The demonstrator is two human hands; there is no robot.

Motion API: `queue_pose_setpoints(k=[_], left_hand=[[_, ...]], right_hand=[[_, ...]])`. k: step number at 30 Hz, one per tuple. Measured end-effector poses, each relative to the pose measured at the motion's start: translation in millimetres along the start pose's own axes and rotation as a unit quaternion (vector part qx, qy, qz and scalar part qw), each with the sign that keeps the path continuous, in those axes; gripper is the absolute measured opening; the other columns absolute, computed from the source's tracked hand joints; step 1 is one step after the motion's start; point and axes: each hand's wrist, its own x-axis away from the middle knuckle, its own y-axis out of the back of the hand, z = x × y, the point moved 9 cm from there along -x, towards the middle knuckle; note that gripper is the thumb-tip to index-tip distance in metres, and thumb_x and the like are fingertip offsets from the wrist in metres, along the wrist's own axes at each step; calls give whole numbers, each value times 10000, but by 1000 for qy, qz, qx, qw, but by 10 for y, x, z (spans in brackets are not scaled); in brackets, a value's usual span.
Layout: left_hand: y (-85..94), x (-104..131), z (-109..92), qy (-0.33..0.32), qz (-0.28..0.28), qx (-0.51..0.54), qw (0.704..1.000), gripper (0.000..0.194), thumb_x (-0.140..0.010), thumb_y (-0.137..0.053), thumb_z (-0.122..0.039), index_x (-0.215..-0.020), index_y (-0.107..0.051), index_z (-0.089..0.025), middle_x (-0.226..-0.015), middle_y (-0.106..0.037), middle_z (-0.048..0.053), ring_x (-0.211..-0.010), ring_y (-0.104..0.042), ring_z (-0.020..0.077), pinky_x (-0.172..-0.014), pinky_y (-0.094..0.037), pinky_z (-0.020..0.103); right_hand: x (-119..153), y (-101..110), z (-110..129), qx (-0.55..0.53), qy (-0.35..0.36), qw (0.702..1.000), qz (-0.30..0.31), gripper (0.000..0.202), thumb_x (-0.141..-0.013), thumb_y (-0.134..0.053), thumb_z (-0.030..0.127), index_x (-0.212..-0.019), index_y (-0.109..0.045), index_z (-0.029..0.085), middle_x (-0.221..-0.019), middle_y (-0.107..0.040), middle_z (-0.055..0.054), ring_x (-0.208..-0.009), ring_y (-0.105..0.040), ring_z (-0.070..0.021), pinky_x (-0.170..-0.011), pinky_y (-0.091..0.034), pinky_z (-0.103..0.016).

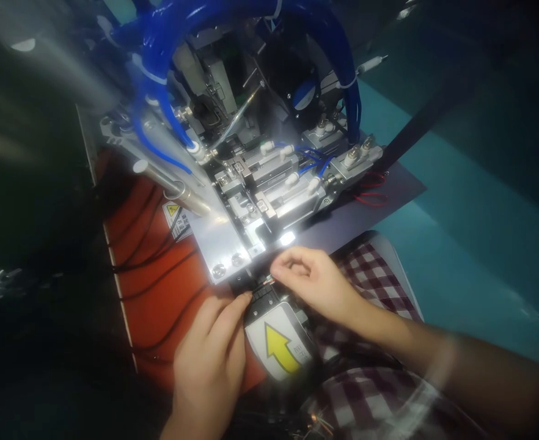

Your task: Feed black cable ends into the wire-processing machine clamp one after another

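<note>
My left hand (pixel 212 351) is closed, its fingertips pinched at the near edge of the machine's front fixture (pixel 264 304). Between the two hands runs a short stretch of thin black cable (pixel 259 286) with a small shiny end. The right hand (pixel 308 275) pinches thumb and forefinger by that shiny end, other fingers curled. Both hands are just below the bright metal plate (pixel 219 235) of the machine. A white cover with a yellow arrow (pixel 278 348) lies between my wrists, the arrow pointing toward the machine. What exactly sits inside the fingertips is partly hidden.
Pneumatic cylinders (pixel 297 195) with blue tubes stand behind the plate, under a thick blue hose (pixel 251 9). Several black cables (pixel 168 330) lie across an orange surface (pixel 150 293) at left. A checkered cloth (pixel 370 391) is below my right forearm.
</note>
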Motion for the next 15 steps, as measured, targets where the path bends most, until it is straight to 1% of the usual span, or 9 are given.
queue_pose_setpoints(k=[3, 5, 8, 10, 13, 15], left_hand=[[0, -5, -2, -5, -1, -7, 1000, 313, -864, -534, -37, -1110, -630, -205, -987, -625, 23, -870, -626, 108, -779, -495, 182], [-4, -17, -20, -18, 5, -23, 1000, 352, -869, -515, -43, -1162, -614, -212, -977, -618, 24, -834, -620, 106, -742, -495, 177], [-69, -32, -48, -41, 54, -83, 994, 470, -871, -456, -42, -1275, -564, -256, -940, -590, 24, -736, -594, 103, -624, -478, 174], [-116, -39, -52, -52, 90, -125, 987, 528, -865, -426, -41, -1319, -534, -289, -941, -577, 30, -707, -585, 106, -565, -457, 173], [-149, -66, -63, -65, 117, -163, 978, 548, -873, -399, -59, -1345, -509, -315, -964, -577, 41, -679, -581, 108, -511, -429, 166], [-171, -92, -67, -72, 130, -187, 971, 548, -878, -378, -68, -1344, -509, -325, -947, -579, 42, -635, -562, 105, -474, -397, 166]], right_hand=[[-1, -24, -42, 9, 5, 1000, 5, 112, -845, -580, 261, -780, -606, 173, -691, -591, 2, -557, -505, -107, -524, -404, -236], [4, -43, -56, 19, 4, 1000, 14, 120, -861, -552, 268, -791, -587, 177, -663, -568, 15, -553, -502, -107, -534, -411, -240], [1, -44, -44, 54, -3, 998, 12, 126, -863, -531, 264, -787, -573, 171, -671, -569, 15, -551, -494, -103, -538, -407, -243], [-10, -45, -24, 85, -13, 996, 13, 141, -859, -528, 266, -772, -577, 166, -664, -562, 15, -546, -474, -99, -520, -383, -238], [-24, -52, -7, 116, -43, 992, 29, 174, -861, -515, 279, -740, -567, 166, -593, -504, 35, -504, -428, -93, -468, -324, -228], [-25, -69, -24, 118, -74, 989, 51, 184, -872, -498, 281, -738, -556, 169, -544, -476, 48, -470, -413, -91, -453, -315, -227]])
